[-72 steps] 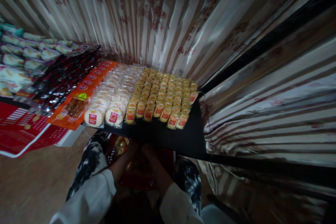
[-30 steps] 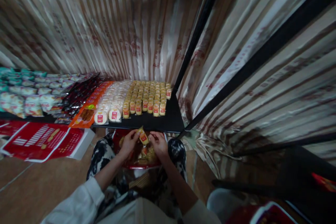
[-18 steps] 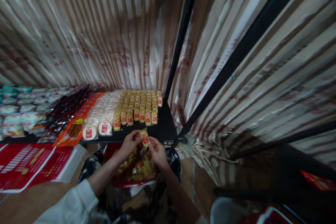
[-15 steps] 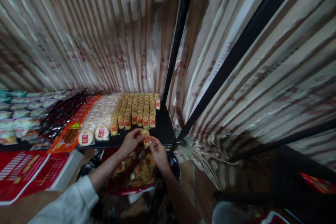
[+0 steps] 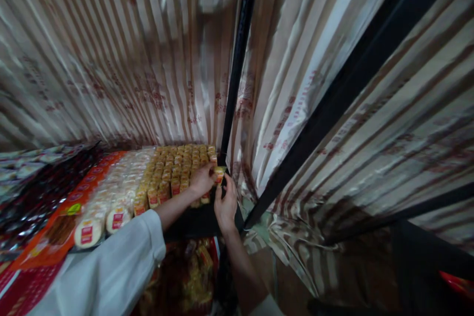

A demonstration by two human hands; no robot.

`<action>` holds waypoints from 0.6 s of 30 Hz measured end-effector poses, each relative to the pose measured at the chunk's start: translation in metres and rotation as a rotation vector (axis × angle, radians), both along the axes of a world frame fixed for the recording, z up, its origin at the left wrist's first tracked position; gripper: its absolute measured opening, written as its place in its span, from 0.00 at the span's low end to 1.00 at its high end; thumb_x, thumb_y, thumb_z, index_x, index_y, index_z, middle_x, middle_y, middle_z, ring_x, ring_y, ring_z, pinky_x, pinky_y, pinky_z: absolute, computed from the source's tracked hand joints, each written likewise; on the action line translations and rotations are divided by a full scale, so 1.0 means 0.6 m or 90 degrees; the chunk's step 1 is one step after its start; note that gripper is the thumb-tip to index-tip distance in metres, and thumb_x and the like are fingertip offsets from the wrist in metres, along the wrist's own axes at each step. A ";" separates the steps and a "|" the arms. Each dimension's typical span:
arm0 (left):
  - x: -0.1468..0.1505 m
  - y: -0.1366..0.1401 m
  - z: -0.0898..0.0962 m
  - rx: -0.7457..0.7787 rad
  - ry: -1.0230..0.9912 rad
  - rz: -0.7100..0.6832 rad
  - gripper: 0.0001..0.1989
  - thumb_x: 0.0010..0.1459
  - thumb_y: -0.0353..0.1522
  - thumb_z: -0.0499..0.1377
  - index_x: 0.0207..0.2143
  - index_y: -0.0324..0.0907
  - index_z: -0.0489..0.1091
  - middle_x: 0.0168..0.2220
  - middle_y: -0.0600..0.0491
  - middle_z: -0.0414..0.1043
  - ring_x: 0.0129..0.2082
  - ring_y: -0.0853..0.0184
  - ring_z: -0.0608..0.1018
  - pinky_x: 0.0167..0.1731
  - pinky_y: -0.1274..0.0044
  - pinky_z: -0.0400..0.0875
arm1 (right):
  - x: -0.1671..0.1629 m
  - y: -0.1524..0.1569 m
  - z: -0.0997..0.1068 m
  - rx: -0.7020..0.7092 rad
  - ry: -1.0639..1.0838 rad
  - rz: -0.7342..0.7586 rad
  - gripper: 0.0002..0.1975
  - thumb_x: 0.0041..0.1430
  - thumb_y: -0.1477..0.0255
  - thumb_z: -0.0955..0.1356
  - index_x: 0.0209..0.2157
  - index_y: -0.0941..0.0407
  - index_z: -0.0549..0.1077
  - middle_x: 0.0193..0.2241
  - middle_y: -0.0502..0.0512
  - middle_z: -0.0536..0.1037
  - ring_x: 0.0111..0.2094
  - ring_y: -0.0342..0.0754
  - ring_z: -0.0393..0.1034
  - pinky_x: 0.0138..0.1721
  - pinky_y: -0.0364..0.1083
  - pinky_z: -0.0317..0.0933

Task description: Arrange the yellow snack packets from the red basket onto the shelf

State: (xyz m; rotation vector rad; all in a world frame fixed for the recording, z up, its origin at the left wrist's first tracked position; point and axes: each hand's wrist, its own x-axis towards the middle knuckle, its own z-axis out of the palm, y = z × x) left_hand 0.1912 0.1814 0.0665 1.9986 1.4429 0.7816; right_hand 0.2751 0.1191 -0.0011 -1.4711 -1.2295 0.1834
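Between my two hands is a small yellow snack packet (image 5: pixel 219 174) with a red and white label, held above the right end of the black shelf (image 5: pixel 185 222). My left hand (image 5: pixel 203 180) pinches it from the left, and the fingers of my right hand (image 5: pixel 226 202) close on its right side. Just left of my hands stand tight rows of similar yellow snack packets (image 5: pixel 163 192), partly hidden by my left hand and forearm. Below the shelf, a red bag (image 5: pixel 177 276) holds more yellow packets, in shadow.
Left along the shelf lie round white wrapped cakes (image 5: pixel 88 233), an orange package (image 5: pixel 59 227) and dark shiny packets (image 5: pixel 40 192). A black post (image 5: pixel 237 69) rises at the shelf's back corner, and a slanted black bar (image 5: pixel 318 123) crosses on the right. Striped curtain (image 5: pixel 111 59) hangs behind.
Both hands have moved from above the red bag, up and forward over the shelf's right end, carrying the yellow packet. The packet has turned sideways. The view has shifted closer to the shelf.
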 end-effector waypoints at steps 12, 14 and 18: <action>0.041 0.078 -0.022 0.077 0.271 0.022 0.13 0.57 0.29 0.51 0.43 0.40 0.70 0.42 0.47 0.73 0.48 0.63 0.70 0.48 0.75 0.63 | 0.022 0.097 -0.065 -0.061 0.006 -0.014 0.21 0.55 0.74 0.58 0.51 0.61 0.65 0.50 0.65 0.71 0.51 0.53 0.65 0.51 0.53 0.61; 0.040 0.088 -0.027 0.088 0.302 0.027 0.14 0.57 0.30 0.51 0.43 0.38 0.71 0.43 0.45 0.72 0.49 0.61 0.69 0.49 0.73 0.62 | 0.025 0.109 -0.076 -0.059 -0.013 -0.008 0.22 0.55 0.75 0.57 0.52 0.62 0.65 0.51 0.65 0.71 0.53 0.53 0.63 0.54 0.54 0.58; 0.037 0.099 -0.028 0.103 0.341 0.032 0.15 0.56 0.30 0.52 0.43 0.36 0.72 0.44 0.42 0.71 0.51 0.58 0.67 0.52 0.70 0.59 | 0.028 0.127 -0.093 -0.068 -0.032 0.015 0.22 0.56 0.76 0.57 0.51 0.63 0.67 0.51 0.65 0.71 0.53 0.52 0.63 0.55 0.52 0.57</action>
